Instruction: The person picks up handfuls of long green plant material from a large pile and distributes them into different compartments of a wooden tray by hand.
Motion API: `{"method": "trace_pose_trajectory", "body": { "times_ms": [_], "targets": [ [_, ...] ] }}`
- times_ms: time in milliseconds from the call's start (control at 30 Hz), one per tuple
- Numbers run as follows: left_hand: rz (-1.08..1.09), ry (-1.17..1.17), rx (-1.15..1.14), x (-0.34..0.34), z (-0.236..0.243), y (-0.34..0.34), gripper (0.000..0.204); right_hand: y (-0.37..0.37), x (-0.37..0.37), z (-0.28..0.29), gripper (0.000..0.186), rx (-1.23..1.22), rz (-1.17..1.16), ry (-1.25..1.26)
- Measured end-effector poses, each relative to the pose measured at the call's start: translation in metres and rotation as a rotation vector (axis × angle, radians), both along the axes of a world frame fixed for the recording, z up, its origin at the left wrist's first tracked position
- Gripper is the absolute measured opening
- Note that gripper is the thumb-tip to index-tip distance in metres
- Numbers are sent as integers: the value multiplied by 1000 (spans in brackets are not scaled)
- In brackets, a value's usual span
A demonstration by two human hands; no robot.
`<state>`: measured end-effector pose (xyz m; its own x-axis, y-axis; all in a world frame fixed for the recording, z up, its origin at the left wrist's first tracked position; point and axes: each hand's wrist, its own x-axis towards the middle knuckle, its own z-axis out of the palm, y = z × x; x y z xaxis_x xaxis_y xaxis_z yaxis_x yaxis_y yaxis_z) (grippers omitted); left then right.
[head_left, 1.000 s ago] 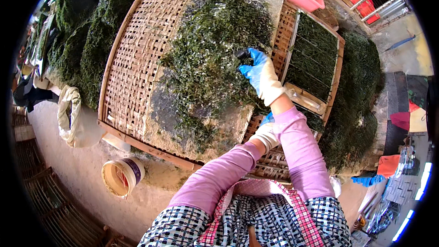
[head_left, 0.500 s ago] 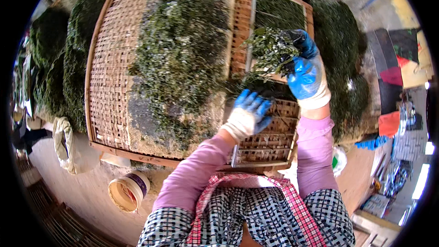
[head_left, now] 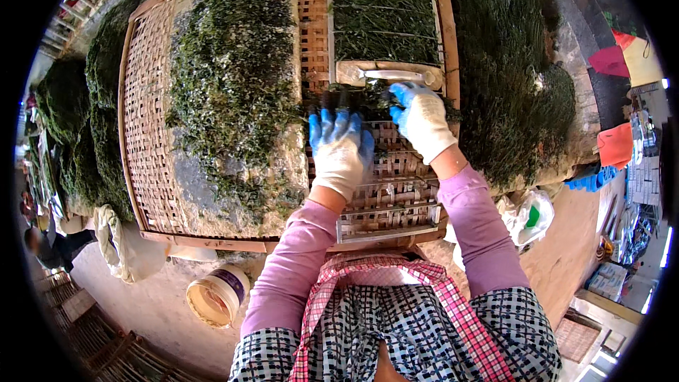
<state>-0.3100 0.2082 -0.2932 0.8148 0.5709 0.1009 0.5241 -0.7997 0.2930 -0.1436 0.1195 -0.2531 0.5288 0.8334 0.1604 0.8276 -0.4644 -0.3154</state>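
A narrow frame with thin crossbars (head_left: 331, 21) lies on a woven bamboo mat (head_left: 145, 120). Dark green seaweed (head_left: 385, 0) fills its far part, and a loose strip of seaweed (head_left: 368, 102) runs across its middle. A wooden block with a pale handle (head_left: 389, 73) rests across the frame just beyond this strip. My left hand (head_left: 338, 152), in a white and blue glove, is open, its spread fingertips on the strip's left end. My right hand (head_left: 422, 119), gloved alike, bends its fingers round seaweed at the strip's right side; its fingertips are partly hidden.
Left of the frame, a heap of loose seaweed (head_left: 230, 78) covers a pale board (head_left: 212, 201) on the mat. Large seaweed piles (head_left: 495, 64) flank the mat. A white bucket (head_left: 216, 296) and a white plastic bag (head_left: 532, 219) are near the front edge.
My right hand has come down and left from above the frame, where it held a clump of seaweed. My left hand has shifted left. The handled block has come into plain sight.
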Motion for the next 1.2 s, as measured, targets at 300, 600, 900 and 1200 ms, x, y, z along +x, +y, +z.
{"method": "trace_pose_trajectory", "body": {
  "times_ms": [300, 600, 900, 1200],
  "targets": [
    [1, -246, 231, 15, 13, -14, 34, -68, 21, 11, 40, -46, -291, -232],
    [-167, -3, 264, 42, 1, -7, 40, -97, 26, -25, 43, -387, 2, -293],
    [-155, -46, 335, 21, 12, 0, 32, -69, 20, -46, 40, 67, 210, -148],
    [-237, -302, 339, 38, 11, -34, 42, -121, 62, -7, 58, 167, -103, 105]
  ]
}}
